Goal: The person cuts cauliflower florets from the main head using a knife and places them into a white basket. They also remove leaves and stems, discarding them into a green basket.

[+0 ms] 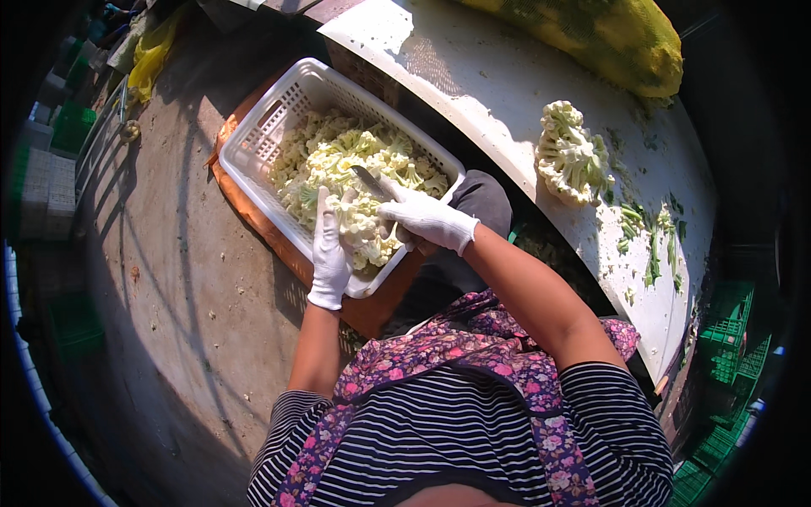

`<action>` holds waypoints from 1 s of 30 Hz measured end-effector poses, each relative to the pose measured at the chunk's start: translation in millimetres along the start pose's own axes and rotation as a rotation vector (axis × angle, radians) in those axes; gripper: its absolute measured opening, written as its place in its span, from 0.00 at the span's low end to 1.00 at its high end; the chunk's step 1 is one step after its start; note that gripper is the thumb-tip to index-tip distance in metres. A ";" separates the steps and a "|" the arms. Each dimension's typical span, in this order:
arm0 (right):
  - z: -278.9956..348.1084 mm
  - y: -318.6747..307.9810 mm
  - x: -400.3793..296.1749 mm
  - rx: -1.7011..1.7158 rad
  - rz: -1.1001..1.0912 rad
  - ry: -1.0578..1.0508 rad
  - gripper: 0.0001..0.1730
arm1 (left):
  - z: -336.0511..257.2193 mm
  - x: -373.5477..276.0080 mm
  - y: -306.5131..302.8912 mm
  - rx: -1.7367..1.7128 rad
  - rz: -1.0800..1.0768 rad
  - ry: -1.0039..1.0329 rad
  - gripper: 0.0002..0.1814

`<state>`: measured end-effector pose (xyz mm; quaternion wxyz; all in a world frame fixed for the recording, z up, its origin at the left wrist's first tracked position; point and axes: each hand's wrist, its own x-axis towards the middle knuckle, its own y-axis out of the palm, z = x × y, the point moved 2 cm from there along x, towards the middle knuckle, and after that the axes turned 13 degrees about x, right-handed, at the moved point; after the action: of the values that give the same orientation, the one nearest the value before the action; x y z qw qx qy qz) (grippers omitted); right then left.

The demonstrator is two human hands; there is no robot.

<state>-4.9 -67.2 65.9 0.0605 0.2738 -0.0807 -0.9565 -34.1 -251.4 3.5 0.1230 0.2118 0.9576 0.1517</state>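
A white plastic basket [253, 201], with perforated walls, holds many cut cauliflower florets [355, 149]. Over its near end, my left hand [329, 247], in a white knit glove, cups the side of a piece of cauliflower [364, 222]; how firmly it grips is hidden. My right hand [431, 218], gloved alike, holds a knife whose dark, curved blade [369, 180] points up and left over the florets; the handle is hidden in the hand. To the right, a larger piece of cauliflower [572, 155] lies on a white table [507, 108].
A filled yellow mesh sack [608, 44] rests at the table's far end. Green leaf trimmings [654, 253] lie on its right part. Orange sheeting [253, 218] is under the basket. Green crates [725, 323] stand at right, more at far left. A metal frame with a wheel [130, 131] stands at left.
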 end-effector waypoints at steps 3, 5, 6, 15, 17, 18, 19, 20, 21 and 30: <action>14.9 -13.6 -19.5 -0.142 -0.102 -0.043 0.42 | -12.3 3.9 -12.2 -0.072 -0.136 -0.059 0.35; -2.7 -46.6 -24.9 -0.415 -0.237 -0.241 0.39 | -13.0 9.0 -23.4 0.199 -0.200 -0.051 0.41; 20.1 -58.4 -58.9 -0.656 -0.335 -0.253 0.35 | -13.3 10.8 -21.5 0.447 -0.218 0.005 0.42; -75.1 -228.8 -206.3 -0.547 -1.132 -0.184 0.26 | 3.5 20.6 184.1 0.143 0.522 -0.277 0.36; -68.7 -206.5 -205.4 -0.652 -1.077 -0.274 0.23 | 28.8 23.2 220.6 0.140 0.552 -0.377 0.36; -68.4 -199.7 -212.3 -0.514 -1.095 -0.260 0.23 | 33.0 24.5 241.1 0.156 0.541 -0.424 0.38; -63.2 -193.4 -219.4 -0.374 -1.108 -0.249 0.23 | 40.8 28.5 255.7 0.156 0.541 -0.460 0.41; -53.7 -189.0 -228.6 -0.126 -1.114 -0.154 0.24 | 53.1 36.8 263.2 0.175 0.562 -0.445 0.43; -47.3 -185.9 -237.7 0.123 -1.111 -0.058 0.25 | 59.6 41.9 272.8 0.194 0.589 -0.431 0.45; -73.7 -203.9 -207.5 0.555 -0.828 -0.112 0.17 | 69.6 57.1 296.4 0.436 0.439 -0.256 0.36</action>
<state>194.7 156.8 72.6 -0.4038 0.2369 -0.2196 -0.8559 45.7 46.6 31.0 0.1583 0.4516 0.8759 -0.0616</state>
